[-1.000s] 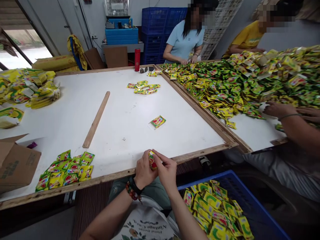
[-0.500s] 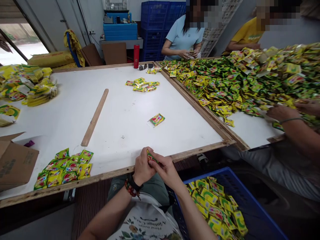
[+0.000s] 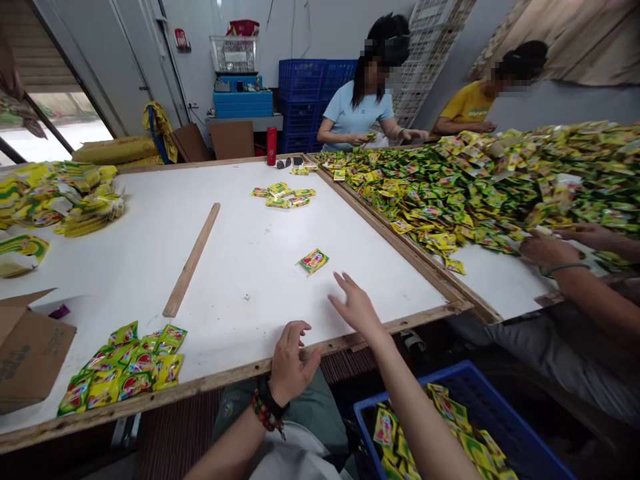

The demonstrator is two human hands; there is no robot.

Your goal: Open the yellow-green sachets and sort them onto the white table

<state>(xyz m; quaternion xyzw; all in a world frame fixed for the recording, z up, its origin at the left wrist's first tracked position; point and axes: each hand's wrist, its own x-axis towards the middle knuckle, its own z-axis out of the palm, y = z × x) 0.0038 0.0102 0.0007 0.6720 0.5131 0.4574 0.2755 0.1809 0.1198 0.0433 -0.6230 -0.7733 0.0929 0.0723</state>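
My left hand (image 3: 294,357) rests at the wooden front edge of the white table (image 3: 235,293), fingers apart and holding nothing, with beaded bracelets on the wrist. My right hand (image 3: 356,308) hovers over the tabletop, also open and empty. Nearest to it lies a single yellow-green sachet (image 3: 313,261) on a scrap of clear plastic. A group of sachets (image 3: 125,367) lies flat to the left of my left hand, and a smaller cluster (image 3: 283,195) lies further up the table.
A blue crate of sachets (image 3: 435,427) sits below the table at right. A wooden strip (image 3: 191,260) lies on the table. A huge sachet heap (image 3: 465,193) fills the adjoining table, where co-workers' hands (image 3: 550,250) sort. A cardboard box (image 3: 25,350) stands at left.
Both my hands have come apart and opened, and the small sachet they held is no longer in them. My right hand has moved up and out over the table.
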